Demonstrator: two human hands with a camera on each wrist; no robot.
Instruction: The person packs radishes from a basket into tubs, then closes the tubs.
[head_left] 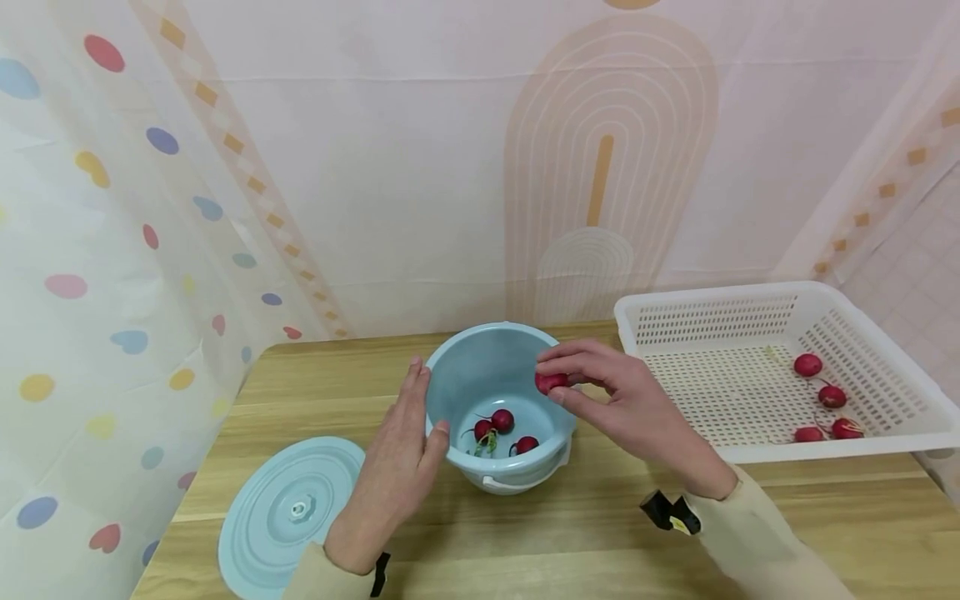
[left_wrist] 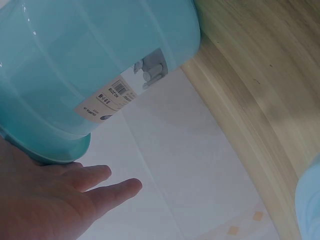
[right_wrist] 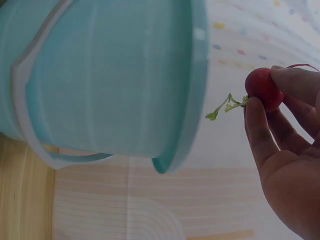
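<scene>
My right hand (head_left: pixel 618 396) pinches a red radish (right_wrist: pixel 262 87) between thumb and fingers, above the right side of the rim of a light blue bucket (head_left: pixel 468 367). Small green leaves and a thin root stick out of this radish in the right wrist view. Inside the bucket, three radishes (head_left: pixel 502 421) lie on the bottom, one with green leaves. My left hand (head_left: pixel 397 454) rests along the left side of the bucket's rim, its fingers extended. From the left wrist, the bucket's outer wall (left_wrist: pixel 100 45) with a label shows beyond that hand (left_wrist: pixel 55 195).
A white perforated basket (head_left: pixel 705 408) stands at the right with several radishes (head_left: pixel 832 396) near its right side. A round light blue lid (head_left: pixel 255 500) lies on the wooden table (head_left: pixel 517 542) at the left. Behind hangs a patterned curtain (head_left: pixel 375 167).
</scene>
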